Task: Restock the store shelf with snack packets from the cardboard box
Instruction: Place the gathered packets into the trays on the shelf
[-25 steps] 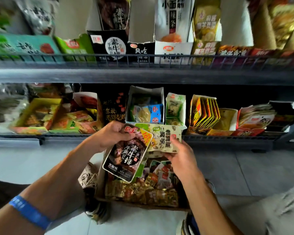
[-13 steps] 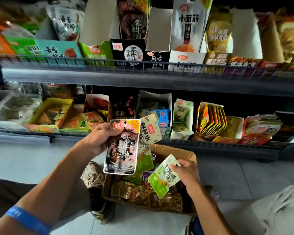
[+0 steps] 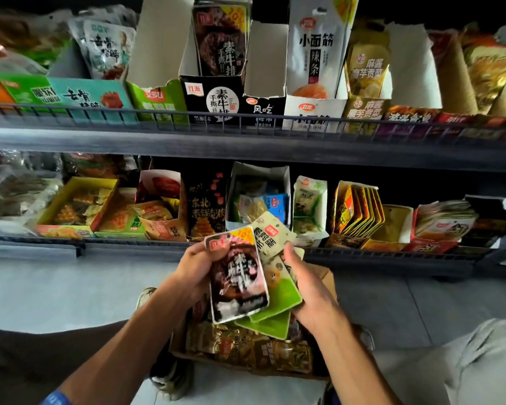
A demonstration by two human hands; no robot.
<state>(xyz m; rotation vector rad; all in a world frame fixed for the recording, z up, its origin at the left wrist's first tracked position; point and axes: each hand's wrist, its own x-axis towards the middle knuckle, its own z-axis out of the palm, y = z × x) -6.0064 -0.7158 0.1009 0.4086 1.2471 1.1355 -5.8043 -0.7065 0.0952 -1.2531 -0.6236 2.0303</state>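
Observation:
My left hand [image 3: 197, 268] grips a stack of snack packets, with a black packet [image 3: 237, 276] in front. Behind it fan out several green and cream packets [image 3: 278, 290]. My right hand [image 3: 310, 290] holds the right side of the green packets, fingers curled round their edge. The stack hangs above the cardboard box [image 3: 324, 277] on the floor, which holds brown and gold packets [image 3: 246, 346]. The lower shelf [image 3: 129, 247] lies just beyond the hands, and the upper shelf [image 3: 246, 141] carries a black display carton [image 3: 211, 100] with the same print as the black packet.
Both shelves are crowded with open display cartons and packets behind wire rails. A shoe [image 3: 170, 378] stands by the box's left side, and my knee [image 3: 465, 361] in grey cloth is at the lower right. Grey floor tiles [image 3: 56, 290] stretch to the left.
My right hand rose from the box with a green packet and joined it to the stack in my left hand. The view tilted up toward the shelves.

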